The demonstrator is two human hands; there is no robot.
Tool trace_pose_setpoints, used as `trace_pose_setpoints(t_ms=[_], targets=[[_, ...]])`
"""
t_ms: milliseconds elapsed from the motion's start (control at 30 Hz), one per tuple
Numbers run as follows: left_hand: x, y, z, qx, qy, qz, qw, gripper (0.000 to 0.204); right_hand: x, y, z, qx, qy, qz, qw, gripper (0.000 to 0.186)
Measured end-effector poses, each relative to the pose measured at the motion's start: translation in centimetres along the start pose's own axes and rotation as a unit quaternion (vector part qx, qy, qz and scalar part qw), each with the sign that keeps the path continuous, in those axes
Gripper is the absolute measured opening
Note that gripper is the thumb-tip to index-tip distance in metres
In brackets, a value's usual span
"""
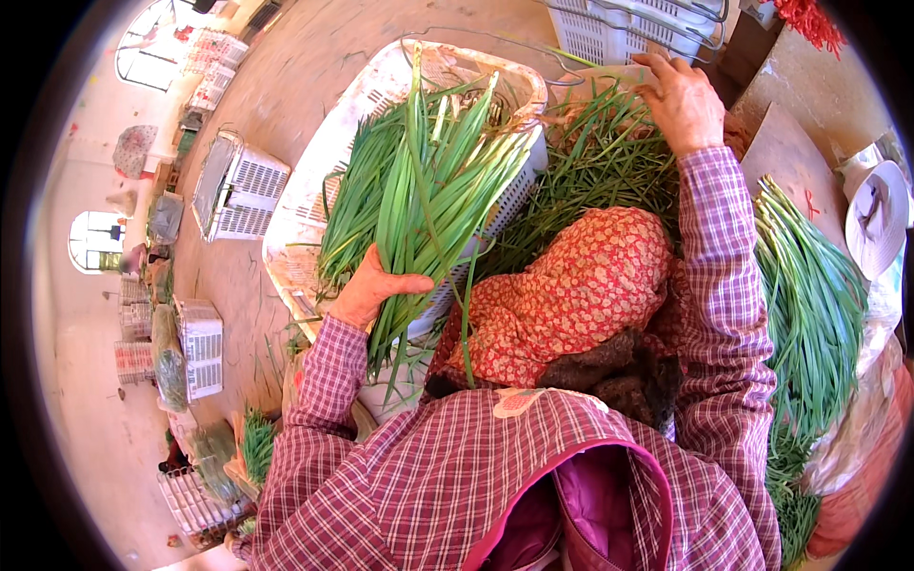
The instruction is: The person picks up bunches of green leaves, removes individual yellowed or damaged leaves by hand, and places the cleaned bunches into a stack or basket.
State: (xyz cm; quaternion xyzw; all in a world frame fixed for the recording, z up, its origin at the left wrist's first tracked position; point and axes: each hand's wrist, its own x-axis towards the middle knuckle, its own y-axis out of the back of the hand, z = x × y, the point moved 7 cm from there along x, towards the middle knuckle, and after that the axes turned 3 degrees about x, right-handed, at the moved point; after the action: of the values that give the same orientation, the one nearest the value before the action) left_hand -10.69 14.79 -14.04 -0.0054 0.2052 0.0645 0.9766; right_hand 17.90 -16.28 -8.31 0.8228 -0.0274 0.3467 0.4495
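My left hand (367,290) is closed round the leafy end of a bunch of Chinese chives (419,205), thumb across the blades. The pale stem ends point away from me, over a dirty white plastic crate (295,214) with more green blades in it. To the right, my right hand (685,100) is raised at the far side of a loose heap of green blades (609,157). Its fingers are bent and apart, and I see nothing held in them. Red flowered cloth (581,271) covers my leg between the crate and my right arm.
A large pile of chives (809,305) lies right of my right arm, beside a pale hat (876,219). White crates (619,29) with metal handles stand at the far side. Another white crate (243,190) is on the floor at left, with several more along the wall.
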Motion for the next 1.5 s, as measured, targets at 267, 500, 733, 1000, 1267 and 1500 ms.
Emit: trace_pose_setpoints(t_ms=[267, 500, 733, 1000, 1267, 1500], targets=[[0.0, -2.0, 2.1, 0.079, -0.038, 0.001, 0.996, 0.071, -2.1, -0.7, -14.4, 0.165, 0.093, -0.085, 0.978, 0.031], [-0.4, -1.4, 1.7, 0.072, -0.05, 0.009, 0.996, 0.068, -0.8, -3.1, -10.1, 0.379, -0.028, 0.033, 0.924, 0.019], [0.4, 0.4, 0.6, 0.074, -0.032, 0.039, 0.996, 0.071, 1.4, 6.2, 4.0, -0.151, -0.057, 0.144, 0.976, 0.032], [-0.2, 0.0, 1.6, 0.139, -0.06, 0.045, 0.987, 0.063, -1.7, -2.0, -10.7, 0.259, 0.073, -0.206, 0.941, 0.037], [0.0, -1.4, 3.3, 0.22, -0.092, 0.035, 0.971, 0.064, -1.7, -3.1, -9.6, 0.288, 0.111, -0.133, 0.942, 0.015], [1.0, -1.3, 2.6, 0.139, -0.096, 0.048, 0.984, 0.065, -2.4, -2.6, -0.8, -0.126, -0.059, -0.169, 0.976, 0.067]])
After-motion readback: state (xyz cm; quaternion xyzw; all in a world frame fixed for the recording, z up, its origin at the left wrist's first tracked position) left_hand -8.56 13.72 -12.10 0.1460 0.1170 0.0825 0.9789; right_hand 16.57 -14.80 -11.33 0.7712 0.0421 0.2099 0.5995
